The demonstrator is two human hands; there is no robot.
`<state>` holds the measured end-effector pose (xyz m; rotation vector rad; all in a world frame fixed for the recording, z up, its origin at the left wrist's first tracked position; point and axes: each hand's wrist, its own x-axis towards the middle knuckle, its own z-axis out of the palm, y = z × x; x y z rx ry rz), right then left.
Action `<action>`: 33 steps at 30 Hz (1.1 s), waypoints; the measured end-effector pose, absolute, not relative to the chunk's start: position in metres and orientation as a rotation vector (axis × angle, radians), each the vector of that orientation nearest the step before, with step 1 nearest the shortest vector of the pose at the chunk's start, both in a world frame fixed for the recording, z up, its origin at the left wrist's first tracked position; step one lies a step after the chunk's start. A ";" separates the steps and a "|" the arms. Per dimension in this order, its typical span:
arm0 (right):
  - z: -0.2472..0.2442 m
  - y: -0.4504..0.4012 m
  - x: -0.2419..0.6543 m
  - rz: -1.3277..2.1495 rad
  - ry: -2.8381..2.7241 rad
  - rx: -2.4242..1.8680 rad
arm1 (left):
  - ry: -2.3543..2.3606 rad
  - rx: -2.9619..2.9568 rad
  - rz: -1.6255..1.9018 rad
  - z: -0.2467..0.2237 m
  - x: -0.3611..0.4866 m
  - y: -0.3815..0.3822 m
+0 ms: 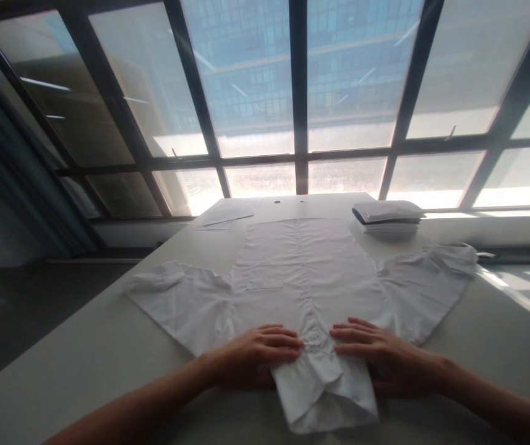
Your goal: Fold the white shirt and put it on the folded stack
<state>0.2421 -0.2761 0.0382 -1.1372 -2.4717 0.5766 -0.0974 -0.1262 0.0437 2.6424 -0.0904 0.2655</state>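
Observation:
A white short-sleeved shirt (274,266) lies spread flat on the white table, buttoned front facing up and collar toward me. Its sleeves reach out to either side, and wrinkles run down the button strip. My left hand (265,352) rests on the shirt just left of the collar (324,386), fingers stretched out. On the other side, my right hand (376,352) lies with fingers extended across the cloth beside the collar. Both thumbs are mostly hidden. The collar stands partly raised and hangs toward the near side between my wrists.
A stack of folded white garments (388,216), with one dark layer, sits at the back right of the table (88,346). Thin white sheets (222,214) lie at the back left. Beyond are large windows (250,74), and a dark curtain (18,161) hangs at left.

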 end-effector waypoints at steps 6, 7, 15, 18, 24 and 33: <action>0.034 -0.264 0.234 0.656 -2.214 -1.063 | 0.069 2.475 0.376 0.048 -0.098 -0.130; 0.032 -0.262 0.233 0.685 -2.133 -1.094 | 0.143 2.422 0.373 0.049 -0.098 -0.129; 0.006 -0.237 0.226 0.745 -1.652 -1.499 | 0.841 1.890 0.184 0.043 -0.091 -0.118; 0.000 -0.234 0.226 0.618 -1.641 -1.574 | 0.998 1.771 0.076 0.041 -0.091 -0.113; 0.006 -0.235 0.233 0.357 -1.689 -1.710 | 1.117 2.220 0.180 0.065 -0.090 -0.112; 0.037 -0.226 0.159 0.144 -2.043 -1.382 | 0.182 2.851 0.317 0.054 -0.022 -0.136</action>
